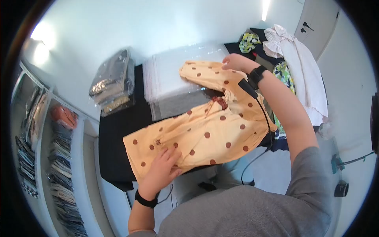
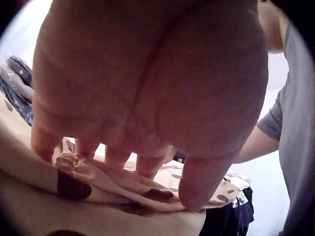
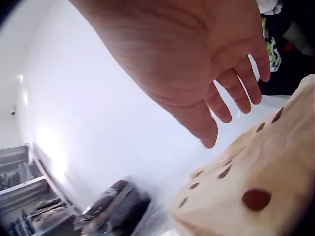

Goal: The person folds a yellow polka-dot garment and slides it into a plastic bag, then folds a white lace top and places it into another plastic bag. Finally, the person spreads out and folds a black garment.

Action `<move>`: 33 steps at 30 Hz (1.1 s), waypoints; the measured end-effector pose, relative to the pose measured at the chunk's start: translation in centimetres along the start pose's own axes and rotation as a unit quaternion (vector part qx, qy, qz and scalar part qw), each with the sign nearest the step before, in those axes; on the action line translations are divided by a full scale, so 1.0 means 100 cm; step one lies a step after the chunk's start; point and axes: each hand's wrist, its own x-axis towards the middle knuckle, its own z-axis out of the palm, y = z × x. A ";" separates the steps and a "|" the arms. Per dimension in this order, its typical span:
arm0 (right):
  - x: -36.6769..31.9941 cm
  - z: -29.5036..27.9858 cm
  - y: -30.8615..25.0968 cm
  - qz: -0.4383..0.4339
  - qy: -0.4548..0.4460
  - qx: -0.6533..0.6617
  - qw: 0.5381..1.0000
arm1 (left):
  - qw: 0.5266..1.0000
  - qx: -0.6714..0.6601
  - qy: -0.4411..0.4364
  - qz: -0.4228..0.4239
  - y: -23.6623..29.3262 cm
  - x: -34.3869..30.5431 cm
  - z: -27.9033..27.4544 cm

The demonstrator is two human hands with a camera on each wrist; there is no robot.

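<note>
A pale orange garment with brown dots (image 1: pixel 207 144) lies spread over the front of the table, one long sleeve (image 1: pixel 205 71) stretched toward the back. Reddish-brown ties (image 1: pixel 221 103) bunch near its middle. My left hand (image 1: pixel 162 168) rests on the garment's left end, palm down; in the left wrist view its spread fingers (image 2: pixel 199 182) reach down to the folded cloth. Over the sleeve, my right hand (image 1: pixel 239 63) hovers with relaxed, slightly bent fingers. The right wrist view shows that palm (image 3: pixel 192 69) facing the cloth and holding nothing.
Clear plastic bags (image 1: pixel 162 75) lie stacked behind the garment. Bagged folded clothes (image 1: pixel 112 79) stand at the table's back left. A white garment (image 1: pixel 302 75) and other clothes pile up on the right. Shelves of clothes (image 1: pixel 63 170) line the left. A black cable (image 1: pixel 252 162) hangs from the right wrist.
</note>
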 end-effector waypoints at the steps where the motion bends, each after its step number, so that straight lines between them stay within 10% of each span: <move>1: 0.016 0.005 0.012 0.030 -0.030 -0.027 0.999 | 1.000 -0.005 -0.001 -0.002 -0.001 0.000 0.001; 14: 0.030 0.001 0.019 0.004 -0.034 0.142 0.989 | 0.999 -0.014 -0.033 -0.016 0.003 0.007 -0.003; 21: -0.107 -0.074 0.037 -0.170 0.070 0.522 0.833 | 0.999 -0.001 -0.039 0.006 0.013 0.018 -0.017; 24: -0.148 -0.077 0.087 -0.207 -0.035 0.547 0.810 | 0.995 0.019 -0.092 -0.027 0.011 0.021 -0.017; 28: -0.198 -0.064 0.068 -0.127 -0.087 0.408 0.900 | 0.982 0.121 -0.146 -0.014 0.027 0.038 -0.037; 33: -0.219 -0.026 0.030 -0.177 -0.179 0.264 0.931 | 0.990 0.026 0.091 0.102 0.102 0.084 -0.046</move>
